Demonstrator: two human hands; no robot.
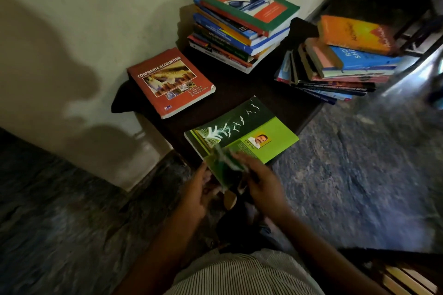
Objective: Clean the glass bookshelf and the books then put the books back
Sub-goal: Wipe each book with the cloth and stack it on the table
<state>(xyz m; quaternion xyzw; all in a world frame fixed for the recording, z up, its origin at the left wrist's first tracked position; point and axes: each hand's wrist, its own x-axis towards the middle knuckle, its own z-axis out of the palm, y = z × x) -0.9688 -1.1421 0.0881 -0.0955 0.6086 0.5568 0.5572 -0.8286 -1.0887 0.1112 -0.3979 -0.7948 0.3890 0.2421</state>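
1. Green book [247, 127]: lies flat at the near edge of the dark bench [239, 86], its near corner hanging past the edge toward me. The cover is dark green on the far half and bright lime on the near half, with white bird shapes rising from an open-book drawing and a small portrait photo in an orange box.
2. Other books on the bench: a red book [170, 81] titled "Corporate Accounting" lies flat and alone at the left. A tall stack [242, 24] topped by a green-bordered cover stands at the back by the wall [96, 31]. A slumped stack [342, 62] with an orange book on top sits at the right end.
3. Left hand [199, 189]: my fingers are curled around the green book's near left corner, thumb [203, 171] up along its edge.
4. Right hand [263, 187]: it is over the near part of the cover, with the fingers [249, 163] reaching forward. Motion blur smears them into a green-and-white streak, so I cannot tell how far open they are or whether they hold anything.
5. Floor [359, 163]: dark mottled stone.
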